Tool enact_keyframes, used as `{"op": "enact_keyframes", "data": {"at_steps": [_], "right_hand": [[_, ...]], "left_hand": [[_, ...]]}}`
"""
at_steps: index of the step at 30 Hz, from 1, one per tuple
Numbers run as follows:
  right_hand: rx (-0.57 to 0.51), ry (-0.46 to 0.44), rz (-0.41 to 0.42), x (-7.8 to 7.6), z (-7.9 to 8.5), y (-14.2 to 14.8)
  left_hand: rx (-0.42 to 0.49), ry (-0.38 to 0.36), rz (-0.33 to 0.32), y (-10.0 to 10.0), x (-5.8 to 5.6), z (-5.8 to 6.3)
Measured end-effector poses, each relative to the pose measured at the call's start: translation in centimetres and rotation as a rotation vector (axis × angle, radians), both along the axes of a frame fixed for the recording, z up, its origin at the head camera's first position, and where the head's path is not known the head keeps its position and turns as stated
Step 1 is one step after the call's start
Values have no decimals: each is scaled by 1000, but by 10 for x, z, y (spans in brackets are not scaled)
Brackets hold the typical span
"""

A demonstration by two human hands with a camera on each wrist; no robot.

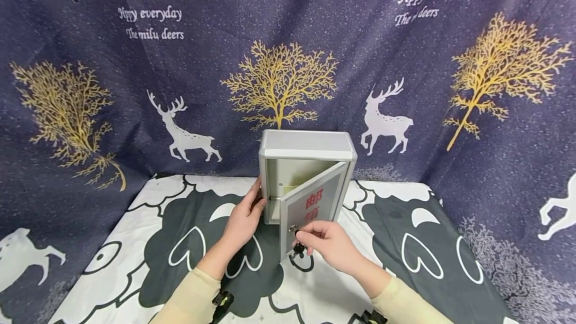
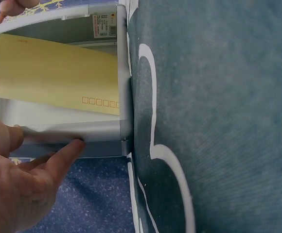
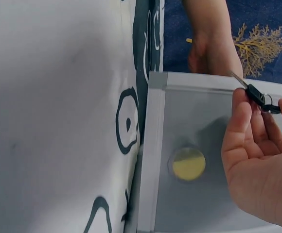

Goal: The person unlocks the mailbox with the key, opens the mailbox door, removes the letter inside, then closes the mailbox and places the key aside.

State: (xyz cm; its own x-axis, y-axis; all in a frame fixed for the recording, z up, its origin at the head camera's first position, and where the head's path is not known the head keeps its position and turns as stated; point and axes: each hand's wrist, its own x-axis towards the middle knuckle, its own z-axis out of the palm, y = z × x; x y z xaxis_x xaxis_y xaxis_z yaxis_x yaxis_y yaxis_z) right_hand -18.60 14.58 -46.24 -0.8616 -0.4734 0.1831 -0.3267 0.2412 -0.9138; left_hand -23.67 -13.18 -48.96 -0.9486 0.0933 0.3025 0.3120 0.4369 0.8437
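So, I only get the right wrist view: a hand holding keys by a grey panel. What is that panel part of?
Observer: The head view shows that it is the door of a grey box, standing open.
Visitor: Oh! Is anything inside?
Observer: Yes, the left wrist view shows a yellow envelope in there.
Visitor: And what is the left hand doing? I can't see its fingers.
Observer: They rest against the outside of the box, on its left side.
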Motion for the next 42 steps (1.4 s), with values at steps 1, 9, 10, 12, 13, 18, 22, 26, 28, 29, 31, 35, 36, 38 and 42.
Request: {"op": "enact_keyframes", "data": {"at_steps": [1, 9, 10, 12, 13, 18, 22, 26, 28, 29, 31, 35, 36, 38, 42], "right_hand": [[6, 5, 11, 0, -1, 2], [15, 14, 102, 1, 1, 19], [15, 12, 111, 1, 1, 21], [14, 4, 128, 1, 2, 25], [14, -1, 138, 1, 2, 27], [21, -18, 193, 2, 4, 39], [10, -19, 245, 3, 4, 51], [1, -16, 282, 5, 4, 63], [-1, -21, 290, 6, 5, 68], [-4, -23, 294, 6, 5, 71], [-13, -36, 303, 7, 6, 75], [-39, -75, 328, 6, 6, 86], [-43, -77, 335, 6, 6, 88], [-52, -82, 348, 5, 5, 93], [-68, -74, 375, 3, 4, 102]], "left_hand": [[1, 2, 0, 0, 0, 0], [7, -14, -3, 0, 2, 2], [10, -17, -5, 0, 2, 2], [13, -18, -8, 0, 2, 2], [13, -17, -7, 0, 2, 3], [13, -28, -2, 0, 2, 2], [11, -38, -2, 1, 2, 2], [13, -38, 3, 2, 3, 3], [14, -39, 1, 3, 3, 3], [15, -37, -2, 3, 3, 3], [18, -34, -11, 3, 3, 3], [23, -31, -23, 2, 3, 2], [24, -31, -24, 2, 2, 2], [26, -31, -24, 2, 2, 2], [34, -38, -25, 2, 2, 0]]}}
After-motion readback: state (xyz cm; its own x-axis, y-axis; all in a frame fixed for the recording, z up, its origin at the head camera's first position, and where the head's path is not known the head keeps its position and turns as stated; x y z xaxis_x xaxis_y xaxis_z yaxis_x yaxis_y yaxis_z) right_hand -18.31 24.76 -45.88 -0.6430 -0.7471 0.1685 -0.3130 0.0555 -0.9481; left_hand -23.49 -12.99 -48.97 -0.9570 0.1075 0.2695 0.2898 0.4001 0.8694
